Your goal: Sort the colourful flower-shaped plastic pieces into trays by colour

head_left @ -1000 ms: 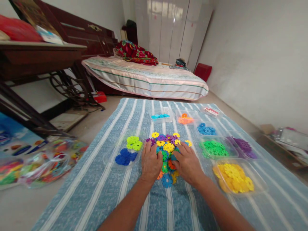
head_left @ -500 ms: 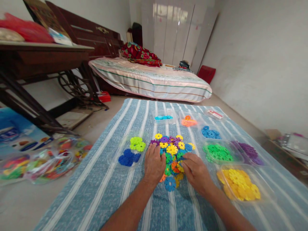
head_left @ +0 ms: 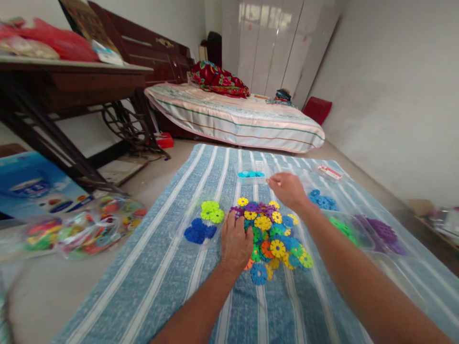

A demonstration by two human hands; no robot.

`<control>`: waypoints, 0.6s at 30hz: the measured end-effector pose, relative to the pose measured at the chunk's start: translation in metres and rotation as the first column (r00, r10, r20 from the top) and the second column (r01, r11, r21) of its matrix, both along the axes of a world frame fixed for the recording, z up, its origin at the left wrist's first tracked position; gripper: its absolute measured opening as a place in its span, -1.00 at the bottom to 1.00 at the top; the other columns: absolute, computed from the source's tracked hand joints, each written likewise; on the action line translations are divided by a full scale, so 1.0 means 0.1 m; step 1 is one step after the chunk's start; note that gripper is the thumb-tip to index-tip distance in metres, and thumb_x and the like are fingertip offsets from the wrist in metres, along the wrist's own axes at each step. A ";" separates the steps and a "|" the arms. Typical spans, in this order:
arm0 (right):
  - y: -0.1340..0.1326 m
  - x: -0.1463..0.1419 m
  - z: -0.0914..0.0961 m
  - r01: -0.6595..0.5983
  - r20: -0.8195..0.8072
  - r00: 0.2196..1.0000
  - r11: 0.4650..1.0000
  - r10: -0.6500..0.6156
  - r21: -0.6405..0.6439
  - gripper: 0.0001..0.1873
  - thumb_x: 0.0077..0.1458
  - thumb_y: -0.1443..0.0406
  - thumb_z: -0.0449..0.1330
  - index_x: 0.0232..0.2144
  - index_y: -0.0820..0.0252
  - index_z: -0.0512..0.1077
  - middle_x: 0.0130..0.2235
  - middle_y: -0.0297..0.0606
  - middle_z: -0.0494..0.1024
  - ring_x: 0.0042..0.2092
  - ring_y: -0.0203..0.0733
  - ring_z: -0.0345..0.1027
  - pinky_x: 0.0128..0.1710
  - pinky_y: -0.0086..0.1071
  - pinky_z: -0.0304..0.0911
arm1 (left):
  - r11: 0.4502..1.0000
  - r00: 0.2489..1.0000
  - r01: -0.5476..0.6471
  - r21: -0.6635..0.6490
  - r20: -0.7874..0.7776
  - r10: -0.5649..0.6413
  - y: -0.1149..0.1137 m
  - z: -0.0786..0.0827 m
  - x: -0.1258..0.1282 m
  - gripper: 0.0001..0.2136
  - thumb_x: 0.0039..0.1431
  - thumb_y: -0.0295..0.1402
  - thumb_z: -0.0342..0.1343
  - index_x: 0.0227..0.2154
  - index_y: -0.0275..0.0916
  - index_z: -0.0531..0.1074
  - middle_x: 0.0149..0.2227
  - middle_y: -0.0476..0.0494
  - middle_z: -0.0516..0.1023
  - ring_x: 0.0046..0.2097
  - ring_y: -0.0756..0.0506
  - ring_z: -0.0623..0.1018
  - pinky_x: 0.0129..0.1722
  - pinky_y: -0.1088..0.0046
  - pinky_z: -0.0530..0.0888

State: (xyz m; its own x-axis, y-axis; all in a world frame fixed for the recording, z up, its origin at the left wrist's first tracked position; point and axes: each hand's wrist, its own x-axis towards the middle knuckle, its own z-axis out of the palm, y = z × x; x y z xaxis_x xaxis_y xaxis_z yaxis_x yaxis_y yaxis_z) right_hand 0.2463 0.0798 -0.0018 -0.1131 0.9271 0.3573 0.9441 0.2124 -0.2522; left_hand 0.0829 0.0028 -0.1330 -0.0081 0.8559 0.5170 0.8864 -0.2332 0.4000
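Observation:
A mixed pile of flower-shaped plastic discs (head_left: 263, 223) lies in the middle of the striped cloth. My left hand (head_left: 235, 241) rests against the pile's left side, palm down, with its fingers lying over purple and other discs. My right hand (head_left: 289, 187) is beyond the pile, over the spot of the orange-disc container, which it mostly hides. Its fingers are pinched together; what they hold, if anything, I cannot make out. Just left of it stands a clear container of light-blue discs (head_left: 251, 175). Lime-green discs (head_left: 212, 211) and dark-blue discs (head_left: 199, 231) sit in clear containers left of my left hand.
Containers of blue (head_left: 323, 200), green (head_left: 342, 229) and purple discs (head_left: 383, 234) stand at right, partly behind my right forearm, which covers the yellow ones. A small red-and-white box (head_left: 330, 173) lies at the far right corner. Bagged toys (head_left: 89, 234) are on the floor at left.
My right hand has left the right side of the pile and moved forward to the orange-disc container. My left hand stays at the pile. The view has shifted slightly.

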 end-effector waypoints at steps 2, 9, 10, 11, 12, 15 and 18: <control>-0.30 0.04 -0.23 -0.053 0.031 0.998 0.997 0.055 -0.063 -0.74 0.09 0.23 0.06 -0.50 0.16 0.49 -0.40 -0.28 0.51 -0.33 -0.26 0.33 -0.34 -0.46 0.09 | 1.000 1.000 -0.002 0.000 -0.004 0.002 -0.01 0.00 0.01 -0.73 0.07 -0.37 0.00 -0.16 -0.35 0.37 0.05 -0.38 0.32 0.12 -0.29 0.29 0.10 0.10 0.30; -0.85 0.17 -0.79 -0.163 0.032 0.986 0.984 0.166 -0.074 -0.80 0.03 0.30 0.13 -0.25 0.11 0.47 -0.23 -0.23 0.50 -0.13 -0.17 0.32 -0.11 -0.32 0.20 | 0.999 0.999 0.042 0.034 -0.015 -0.041 0.02 -0.02 0.00 -0.74 0.08 -0.38 -0.04 -0.17 -0.35 0.37 0.00 -0.35 0.36 0.10 -0.27 0.31 0.11 0.10 0.29; -0.84 0.15 -0.81 -0.188 0.039 0.981 0.981 0.190 -0.053 -0.75 0.03 0.30 0.13 -0.19 0.11 0.45 -0.18 -0.20 0.49 -0.07 -0.14 0.29 -0.07 -0.28 0.19 | 0.998 0.999 0.045 0.040 -0.017 -0.044 0.02 -0.03 -0.01 -0.74 0.08 -0.38 -0.03 -0.16 -0.34 0.37 0.00 -0.34 0.37 0.10 -0.27 0.31 0.11 0.09 0.29; -0.82 0.12 -0.83 -0.211 0.057 0.976 0.977 0.213 -0.038 -0.71 0.02 0.31 0.14 -0.15 0.11 0.43 -0.13 -0.17 0.47 -0.01 -0.10 0.24 -0.04 -0.23 0.18 | 0.998 0.999 0.046 0.045 -0.018 -0.046 0.03 -0.04 -0.01 -0.73 0.08 -0.38 -0.03 -0.15 -0.33 0.37 -0.01 -0.32 0.37 0.10 -0.27 0.31 0.11 0.10 0.29; -0.79 0.08 -0.84 -0.228 0.083 0.970 0.973 0.230 -0.031 -0.67 0.01 0.32 0.15 -0.11 0.11 0.41 -0.07 -0.14 0.44 0.05 -0.07 0.19 0.00 -0.19 0.16 | 0.998 0.999 0.047 0.052 -0.019 -0.046 0.03 -0.04 -0.02 -0.72 0.07 -0.38 -0.02 -0.15 -0.32 0.36 -0.01 -0.31 0.38 0.10 -0.26 0.31 0.10 0.10 0.30; -0.72 -0.02 -0.86 -0.256 0.179 0.949 0.966 0.258 -0.034 -0.68 0.03 0.36 0.13 -0.11 0.10 0.41 0.05 -0.10 0.35 0.14 -0.02 0.09 0.05 -0.11 0.11 | 0.996 0.998 0.052 0.074 -0.029 -0.050 0.04 -0.05 -0.03 -0.73 0.08 -0.37 -0.03 -0.15 -0.32 0.37 -0.03 -0.31 0.39 0.08 -0.25 0.33 0.09 0.11 0.32; -0.70 -0.07 -0.88 -0.287 0.234 0.931 0.958 0.281 -0.008 -0.78 0.09 0.37 0.07 -0.21 0.15 0.44 0.04 -0.08 0.37 0.15 -0.02 0.09 0.06 -0.12 0.12 | 0.994 0.998 0.060 0.090 -0.039 -0.057 0.05 -0.04 -0.04 -0.73 0.10 -0.36 -0.04 -0.17 -0.34 0.38 -0.05 -0.33 0.42 0.06 -0.25 0.35 0.08 0.12 0.33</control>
State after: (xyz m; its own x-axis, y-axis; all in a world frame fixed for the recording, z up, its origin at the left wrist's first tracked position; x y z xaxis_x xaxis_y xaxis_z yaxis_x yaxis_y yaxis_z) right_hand 0.2391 0.0099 -0.0901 -0.4526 0.8349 0.3132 0.8746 0.4841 -0.0265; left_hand 0.0785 0.0078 -0.1373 0.0608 0.8039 0.5917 0.8836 -0.3191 0.3426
